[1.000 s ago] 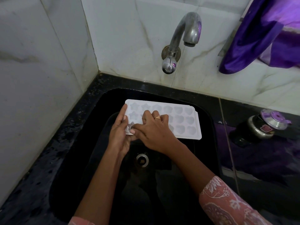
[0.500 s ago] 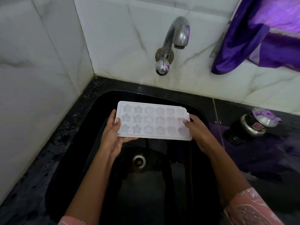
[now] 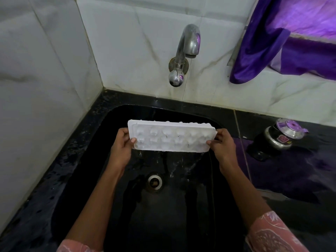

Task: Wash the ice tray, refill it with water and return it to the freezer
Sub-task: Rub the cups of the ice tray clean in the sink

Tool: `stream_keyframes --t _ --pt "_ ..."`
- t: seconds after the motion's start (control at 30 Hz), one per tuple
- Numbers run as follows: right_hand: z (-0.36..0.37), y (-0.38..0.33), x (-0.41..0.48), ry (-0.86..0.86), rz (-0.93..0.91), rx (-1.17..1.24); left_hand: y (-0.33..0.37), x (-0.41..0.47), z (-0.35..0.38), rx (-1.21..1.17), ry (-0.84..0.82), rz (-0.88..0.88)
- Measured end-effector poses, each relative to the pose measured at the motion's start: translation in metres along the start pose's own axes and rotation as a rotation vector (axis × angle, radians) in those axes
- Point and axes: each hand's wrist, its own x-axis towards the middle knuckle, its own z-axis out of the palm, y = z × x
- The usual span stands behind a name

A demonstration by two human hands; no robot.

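The white plastic ice tray hangs over the black sink, tipped so its bumpy underside faces me. Water runs off its lower edge into the basin. My left hand grips the tray's left end, thumb on the underside. My right hand grips the right end the same way. The tray sits below and in front of the steel tap, which is not running.
The round drain lies in the basin below the tray. A black and steel pot with a lid stands on the black counter at right. A purple cloth hangs on the marble-tiled wall at upper right.
My right hand left the tray's cells and took its right end. Both hands then tipped the tray over, so its underside shows and water pours out.
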Motion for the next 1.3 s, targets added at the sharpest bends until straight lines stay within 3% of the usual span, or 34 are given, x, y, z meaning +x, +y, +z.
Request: stream_keyframes --t 0.47,0.8,0.93,1.07,1.3 --pt "-0.009 0.011 -0.013 0.055 -0.205 -0.108 -0.007 -0.006 0.004 0.089 0.041 0.15" --pt "-0.026 0.016 -0.01 0.108 -0.454 -0.097 -0.001 -0.01 0.005 -0.227 0.035 0.212" --pt "-0.025 0.032 -0.014 0.059 -0.35 -0.114 -0.011 -0.015 0.006 -0.149 0.012 0.166" --pt "-0.027 0.045 -0.021 -0.018 -0.188 -0.011 -0.019 -0.021 0.007 -0.014 0.121 0.105" --pt "-0.037 0.051 -0.024 -0.039 -0.112 0.094 -0.007 -0.037 0.028 0.106 0.207 0.033"
